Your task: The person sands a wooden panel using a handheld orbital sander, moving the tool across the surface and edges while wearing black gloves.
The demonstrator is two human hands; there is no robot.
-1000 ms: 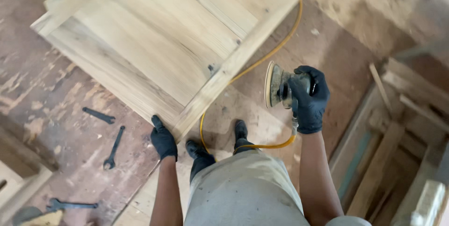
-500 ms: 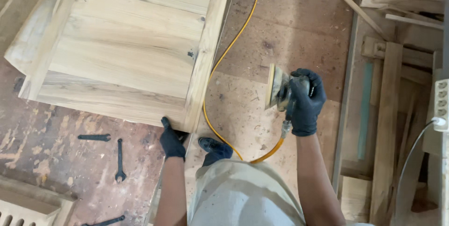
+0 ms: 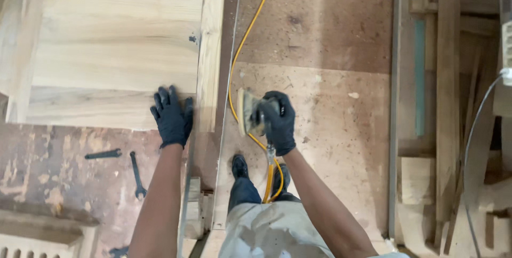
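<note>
A large pale wooden panel (image 3: 117, 50) with a raised frame fills the upper left. My left hand (image 3: 172, 116), in a black glove, lies flat with fingers spread on its near right corner, next to the frame's right rail (image 3: 210, 50). My right hand (image 3: 277, 122), also gloved, grips a round-pad sander (image 3: 249, 112) held on edge with the pad facing left, just right of that rail. A yellow hose (image 3: 242, 39) runs from the sander's base up along the panel's right side.
Two black wrenches (image 3: 120, 162) lie on the stained floor at lower left. Stacked timber offcuts (image 3: 448, 103) fill the right side, with a white power strip (image 3: 505, 44) and grey cable. My feet (image 3: 240, 167) stand on a sheet of board.
The panel has turned to lie square to me. My left hand moved from gripping the corner to lying flat on top. The sander came left and closer to the frame.
</note>
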